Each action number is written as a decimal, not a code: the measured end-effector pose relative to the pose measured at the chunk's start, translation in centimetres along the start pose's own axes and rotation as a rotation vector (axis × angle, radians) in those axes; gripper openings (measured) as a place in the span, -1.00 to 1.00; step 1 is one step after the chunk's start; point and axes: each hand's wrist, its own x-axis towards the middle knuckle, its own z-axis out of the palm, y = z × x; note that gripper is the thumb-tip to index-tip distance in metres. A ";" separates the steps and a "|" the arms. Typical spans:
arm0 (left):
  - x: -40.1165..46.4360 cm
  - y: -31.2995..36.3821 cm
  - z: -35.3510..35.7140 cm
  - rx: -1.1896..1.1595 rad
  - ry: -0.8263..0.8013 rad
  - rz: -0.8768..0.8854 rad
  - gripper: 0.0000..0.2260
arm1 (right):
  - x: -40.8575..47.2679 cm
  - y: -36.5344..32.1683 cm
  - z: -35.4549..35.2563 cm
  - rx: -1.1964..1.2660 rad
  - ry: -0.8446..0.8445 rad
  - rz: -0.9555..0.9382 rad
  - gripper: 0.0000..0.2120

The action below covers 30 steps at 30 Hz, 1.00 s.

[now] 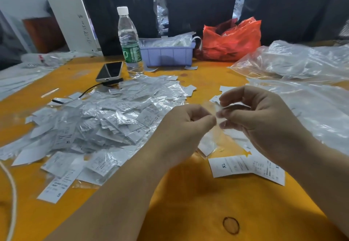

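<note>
My left hand (181,125) and my right hand (258,120) meet above the yellow table (188,199), and both pinch a small clear plastic bag (214,137) that hangs between the fingertips. The bag is blurred, and I cannot tell what is inside it. A big heap of bagged white size labels (105,120) lies to the left of my hands. Loose white labels marked XL (245,167) lie flat under my right wrist.
At the back stand a water bottle (129,40), a phone (109,71) on a black cable, a purple bin (168,54) and a red plastic bag (232,40). Clear plastic bags (294,65) pile up at the right. A white cord (11,193) runs along the left edge.
</note>
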 end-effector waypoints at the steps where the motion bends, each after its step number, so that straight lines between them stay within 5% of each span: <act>1: 0.0 0.0 0.0 -0.014 0.008 0.002 -0.86 | 0.1 0.1 0.0 -0.022 0.005 0.010 -0.73; 15: 0.2 -0.2 -0.2 -0.121 0.136 -0.050 -0.83 | 0.4 -0.2 -0.3 -0.028 0.099 0.147 -0.52; 19: 0.2 -0.2 -0.2 -0.221 0.121 -0.080 -0.84 | 0.1 -0.9 -0.5 0.117 0.068 0.213 -0.60; 23: 0.2 -0.2 -0.1 -0.293 0.101 -0.091 -0.85 | 0.1 -1.2 -0.7 0.101 -0.147 0.340 -0.86; 25: 0.1 -0.2 0.1 -0.299 0.087 -0.082 -0.84 | -0.1 -1.1 -0.4 0.055 -0.240 0.363 -0.78; 30: 0.1 0.1 0.0 -0.306 0.076 -0.086 -0.78 | -0.1 -0.9 -0.2 0.030 -0.175 0.254 -0.87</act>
